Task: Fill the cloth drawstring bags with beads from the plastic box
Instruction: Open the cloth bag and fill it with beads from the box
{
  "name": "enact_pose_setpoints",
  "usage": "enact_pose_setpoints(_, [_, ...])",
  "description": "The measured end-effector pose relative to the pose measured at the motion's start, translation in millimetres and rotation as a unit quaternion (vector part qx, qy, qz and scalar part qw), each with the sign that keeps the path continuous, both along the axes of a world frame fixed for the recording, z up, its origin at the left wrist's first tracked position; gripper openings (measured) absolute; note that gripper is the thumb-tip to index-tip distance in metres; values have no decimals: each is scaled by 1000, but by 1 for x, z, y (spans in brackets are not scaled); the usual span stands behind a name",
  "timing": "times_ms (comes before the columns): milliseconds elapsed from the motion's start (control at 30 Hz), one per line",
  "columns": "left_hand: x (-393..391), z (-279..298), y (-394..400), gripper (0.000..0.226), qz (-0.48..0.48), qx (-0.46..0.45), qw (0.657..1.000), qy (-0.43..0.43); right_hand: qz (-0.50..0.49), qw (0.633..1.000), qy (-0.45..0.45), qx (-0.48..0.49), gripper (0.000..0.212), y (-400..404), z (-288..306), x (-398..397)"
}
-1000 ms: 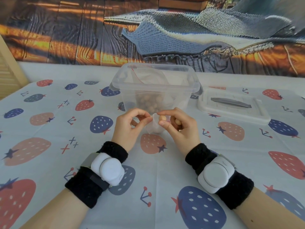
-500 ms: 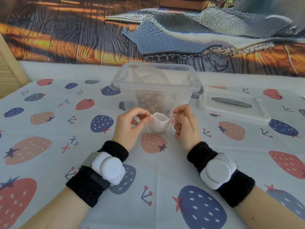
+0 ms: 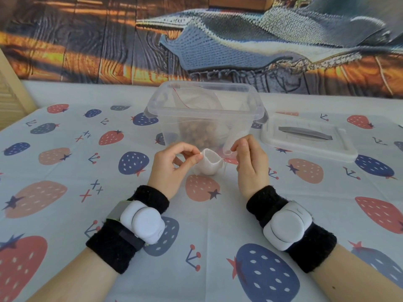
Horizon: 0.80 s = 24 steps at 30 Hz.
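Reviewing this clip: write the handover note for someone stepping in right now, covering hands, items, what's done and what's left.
Left hand: pinches the rim of the small white bag, holding its mouth open on the tablecloth.
Right hand: fingers curled beside the bag; whether its grip holds a bead or the string cannot be told.
Plastic box: open, behind the bag, beads inside plus more white cloth. Lid lies to its right.
Done: bag opened.
Left: keep adding beads, draw it closed, fill the others.
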<state>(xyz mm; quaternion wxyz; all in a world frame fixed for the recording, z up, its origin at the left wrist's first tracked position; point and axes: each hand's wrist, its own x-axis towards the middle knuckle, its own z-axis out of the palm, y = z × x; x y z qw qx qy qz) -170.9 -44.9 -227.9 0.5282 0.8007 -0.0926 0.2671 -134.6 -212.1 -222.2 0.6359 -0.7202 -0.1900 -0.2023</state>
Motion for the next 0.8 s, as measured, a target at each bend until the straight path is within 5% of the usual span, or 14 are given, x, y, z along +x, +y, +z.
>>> enact_pose_setpoints(167, [1,0,0,6,-1,10,1000,-5,57,997,-30,-43,3,2,1,-4])
enact_pose_setpoints(367, [2,-1,1,4,3,11,1000,0,80,990,-95,-69,13,3,1,-4])
enact_pose_setpoints(800, [2,-1,1,4,1,17,1000,0,81,991,-64,-80,21,1,0,-1])
